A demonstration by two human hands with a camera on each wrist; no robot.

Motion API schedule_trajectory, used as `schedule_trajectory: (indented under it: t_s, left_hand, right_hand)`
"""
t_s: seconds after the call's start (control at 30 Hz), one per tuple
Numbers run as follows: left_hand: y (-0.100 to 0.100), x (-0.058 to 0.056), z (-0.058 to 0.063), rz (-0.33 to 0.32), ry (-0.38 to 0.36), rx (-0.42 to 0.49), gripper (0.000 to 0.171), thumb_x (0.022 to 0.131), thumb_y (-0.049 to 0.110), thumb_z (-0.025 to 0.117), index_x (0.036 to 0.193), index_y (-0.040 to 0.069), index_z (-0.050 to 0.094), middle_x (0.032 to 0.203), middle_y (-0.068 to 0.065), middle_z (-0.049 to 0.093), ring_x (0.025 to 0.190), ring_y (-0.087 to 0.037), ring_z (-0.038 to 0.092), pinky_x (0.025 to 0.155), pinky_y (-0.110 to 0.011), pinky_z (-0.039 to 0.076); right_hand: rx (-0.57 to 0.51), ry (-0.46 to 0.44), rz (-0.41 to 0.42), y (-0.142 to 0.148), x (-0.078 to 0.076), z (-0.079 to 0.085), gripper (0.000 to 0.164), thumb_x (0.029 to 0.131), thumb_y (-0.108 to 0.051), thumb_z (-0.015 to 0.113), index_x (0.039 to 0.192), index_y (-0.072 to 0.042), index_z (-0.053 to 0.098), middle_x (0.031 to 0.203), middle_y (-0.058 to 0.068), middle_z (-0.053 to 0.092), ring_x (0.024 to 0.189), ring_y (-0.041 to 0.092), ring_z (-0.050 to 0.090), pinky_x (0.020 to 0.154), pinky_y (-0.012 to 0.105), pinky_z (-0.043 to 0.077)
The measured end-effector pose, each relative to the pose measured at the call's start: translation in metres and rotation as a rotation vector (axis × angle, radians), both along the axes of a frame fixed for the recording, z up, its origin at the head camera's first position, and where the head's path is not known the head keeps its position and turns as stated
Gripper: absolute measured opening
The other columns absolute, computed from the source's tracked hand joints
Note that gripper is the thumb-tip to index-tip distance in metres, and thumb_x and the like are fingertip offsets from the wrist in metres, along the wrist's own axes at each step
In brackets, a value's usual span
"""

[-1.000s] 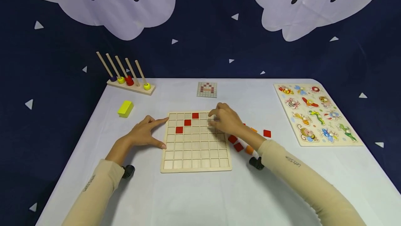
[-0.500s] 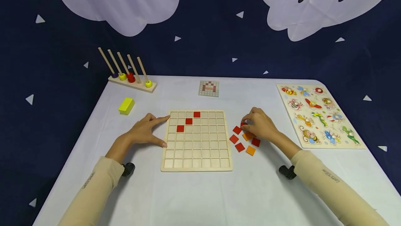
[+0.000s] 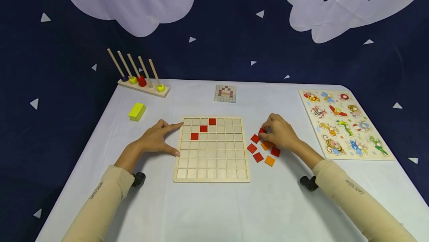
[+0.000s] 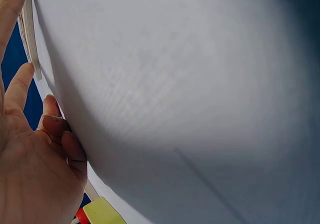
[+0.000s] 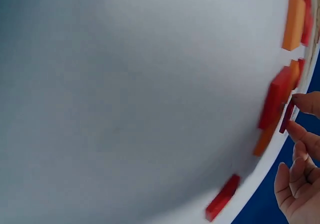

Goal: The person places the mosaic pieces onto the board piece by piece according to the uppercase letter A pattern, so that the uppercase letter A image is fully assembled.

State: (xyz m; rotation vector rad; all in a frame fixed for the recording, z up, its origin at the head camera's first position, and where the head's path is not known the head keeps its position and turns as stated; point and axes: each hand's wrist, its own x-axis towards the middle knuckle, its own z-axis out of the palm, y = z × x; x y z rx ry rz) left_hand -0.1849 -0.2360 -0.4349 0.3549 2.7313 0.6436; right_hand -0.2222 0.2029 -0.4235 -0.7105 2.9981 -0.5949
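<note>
A square wooden grid board [image 3: 212, 181] lies on the table, with red tiles [image 3: 194, 136] in three of its cells on a diagonal. At its left edge is my left hand [image 3: 155, 138], thumb and index finger stretched out and touching the rim; its other fingers curl loosely in the left wrist view. My right hand [image 3: 279, 131] is over the loose tiles right of the board. In the right wrist view, its thumb and finger pinch a small red tile [image 5: 287, 116]. Around it lie several red tiles [image 3: 258, 157] and orange tiles [image 3: 269, 161]; the hand partly covers some.
Behind the board lies a small pattern card [image 3: 225, 93]. A peg stand [image 3: 144, 88] with coloured rings is at the back left, a yellow block [image 3: 137, 111] in front of it. On the right lies an insect puzzle board [image 3: 345, 124].
My right hand has moved from above the board's upper right to the loose tiles, where it now pinches a red one. The left hand stays at the board's edge.
</note>
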Motion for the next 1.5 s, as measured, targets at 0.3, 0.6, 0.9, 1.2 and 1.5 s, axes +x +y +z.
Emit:
schedule_trajectory:
  t_s: [0.3, 0.6, 0.9, 1.2, 1.5]
  left_hand:
    - [0.000, 0.000, 0.000, 0.006, -0.012, -0.002, 0.113, 0.058, 0.061, 0.089, 0.154, 0.029, 0.038, 0.108, -0.009, 0.042, 0.090, -0.024, 0.043, 0.078, -0.035, 0.036]
    - [0.003, 0.001, -0.001, 0.004, -0.012, 0.005, 0.111, 0.060, 0.059, 0.088, 0.154, 0.027, 0.037, 0.108, -0.010, 0.042, 0.091, -0.024, 0.043, 0.079, -0.037, 0.036]
    - [0.002, 0.001, -0.001, 0.006, -0.001, 0.017, 0.112, 0.059, 0.060, 0.089, 0.154, 0.027, 0.038, 0.106, -0.009, 0.040, 0.091, -0.024, 0.041, 0.078, -0.036, 0.034]
    - [0.000, -0.001, -0.001, 0.001, -0.004, 0.011, 0.112, 0.059, 0.061, 0.088, 0.154, 0.029, 0.038, 0.107, -0.008, 0.040, 0.091, -0.024, 0.042, 0.078, -0.035, 0.034]
    - [-0.001, -0.002, 0.000, -0.011, -0.003, 0.017, 0.112, 0.059, 0.061, 0.088, 0.154, 0.031, 0.037, 0.107, -0.007, 0.040, 0.090, -0.023, 0.041, 0.078, -0.035, 0.034]
  right_hand:
    - [-0.079, 0.026, 0.074, -0.041, 0.004, 0.013, 0.029, 0.082, -0.023, 0.081, 0.098, 0.001, 0.076, 0.095, 0.007, 0.057, 0.095, 0.023, 0.050, 0.078, 0.042, 0.050]
    - [-0.080, 0.041, 0.206, -0.095, 0.012, 0.014, 0.025, 0.081, -0.022, 0.082, 0.095, -0.002, 0.077, 0.089, 0.001, 0.052, 0.087, 0.017, 0.046, 0.071, 0.032, 0.046]
    - [-0.071, 0.043, 0.283, -0.131, 0.017, 0.011, 0.022, 0.081, -0.023, 0.081, 0.094, -0.005, 0.078, 0.088, -0.002, 0.052, 0.089, 0.015, 0.048, 0.073, 0.029, 0.048]
    - [-0.052, 0.023, 0.357, -0.161, 0.025, 0.008, 0.017, 0.083, -0.025, 0.080, 0.088, -0.009, 0.076, 0.086, -0.002, 0.050, 0.087, 0.013, 0.046, 0.070, 0.024, 0.043]
    - [-0.023, 0.055, 0.410, -0.184, 0.030, 0.004, 0.021, 0.084, -0.024, 0.079, 0.093, -0.006, 0.078, 0.087, -0.001, 0.051, 0.085, 0.014, 0.047, 0.071, 0.025, 0.045]
